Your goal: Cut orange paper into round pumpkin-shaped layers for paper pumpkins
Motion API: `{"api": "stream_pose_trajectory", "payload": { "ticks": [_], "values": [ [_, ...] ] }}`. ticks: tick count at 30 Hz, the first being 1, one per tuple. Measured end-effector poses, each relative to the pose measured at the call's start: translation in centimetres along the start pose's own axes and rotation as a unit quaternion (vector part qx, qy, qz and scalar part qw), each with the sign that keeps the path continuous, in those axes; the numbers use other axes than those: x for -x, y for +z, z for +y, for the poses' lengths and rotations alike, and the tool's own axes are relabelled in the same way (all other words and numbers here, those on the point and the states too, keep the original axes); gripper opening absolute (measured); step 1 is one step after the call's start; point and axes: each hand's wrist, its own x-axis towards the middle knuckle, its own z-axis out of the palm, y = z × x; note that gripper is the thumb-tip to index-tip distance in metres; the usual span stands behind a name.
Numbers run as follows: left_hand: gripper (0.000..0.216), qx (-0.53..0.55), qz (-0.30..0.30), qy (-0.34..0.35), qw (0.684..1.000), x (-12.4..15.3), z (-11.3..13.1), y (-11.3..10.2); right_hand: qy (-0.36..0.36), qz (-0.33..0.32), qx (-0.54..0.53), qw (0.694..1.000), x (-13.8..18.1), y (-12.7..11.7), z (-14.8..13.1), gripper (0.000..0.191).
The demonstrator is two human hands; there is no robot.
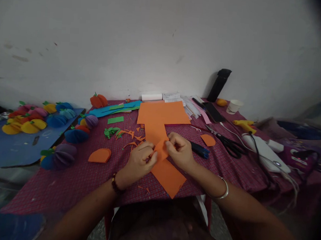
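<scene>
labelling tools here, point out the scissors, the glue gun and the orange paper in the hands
scissors (221, 137): head view, at the pivot
glue gun (244, 124): head view, yellow body
orange paper (169, 176): head view, lower flat part

Orange sheet: thin paper, matt and smooth, with soft creases. Beneath it, the desk wears a woven checked cloth, maroon, dull and slightly rough. The scissors show black plastic handles and dull metal blades. The bangle on the right wrist gleams like polished metal, and the bracelet on the left is dark beads. The phone lies glossy black. The glue gun is yellow plastic, and the cup looks like white paper. The folded fruit shapes are matt coloured paper. The wall is flat painted plaster, scuffed.
</scene>
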Motion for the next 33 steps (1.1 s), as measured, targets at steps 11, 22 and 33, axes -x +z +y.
{"api": "stream_pose_trajectory", "payload": {
  "ticks": [11,22,33],
  "values": [
    [0.023,0.290,-0.093,-0.251,0.919,-0.4,-0.5,0.6,-0.121,-0.075,0.136,0.980,-0.2,0.3,1.3,0.031],
    [0.030,0.270,-0.144,-0.224,0.925,-0.9,-0.9,-0.5,-0.094,-0.130,0.080,0.984,0.1,0.2,0.6,0.030],
    [0.021,0.300,-0.018,-0.290,0.909,-0.7,-1.5,-0.4,0.231,-0.151,-0.189,0.942,-0.9,-0.2,1.2,0.037]
  ]
}}
